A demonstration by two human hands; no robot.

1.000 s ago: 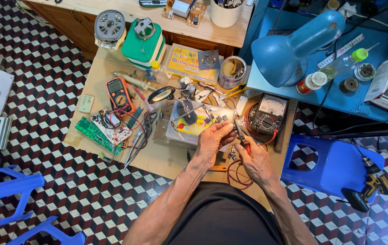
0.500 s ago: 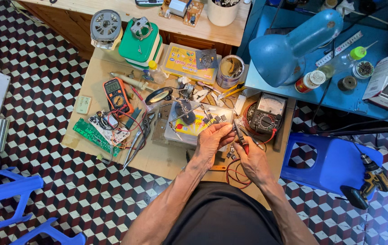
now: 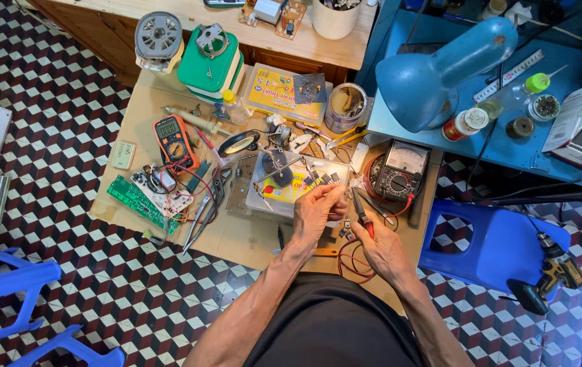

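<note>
My left hand point(image 3: 316, 212) is raised over the low wooden table point(image 3: 236, 238), fingers pinched on a small electronic part with thin leads. My right hand point(image 3: 381, 248) grips red-handled pliers point(image 3: 361, 212), whose tip points up toward that part. Just beyond the hands lies a metal tray with a yellow sheet point(image 3: 289, 185) and a small clamp stand. An analog meter point(image 3: 397, 173) with red and black leads sits to the right. An orange digital multimeter point(image 3: 175, 141) and a green circuit board point(image 3: 136, 200) lie to the left.
A blue desk lamp point(image 3: 434, 68) leans over a blue bench with bottles. A blue plastic stool point(image 3: 498, 246) stands right of the table, a cordless drill point(image 3: 551, 275) on the floor beside it. A green box point(image 3: 209, 61), tin can point(image 3: 345, 107) and yellow box point(image 3: 284, 92) sit at the back.
Both hands stay together at the table's near edge. The left hand's fingers have lifted the small part slightly toward the pliers' tip; the view has shifted a little.
</note>
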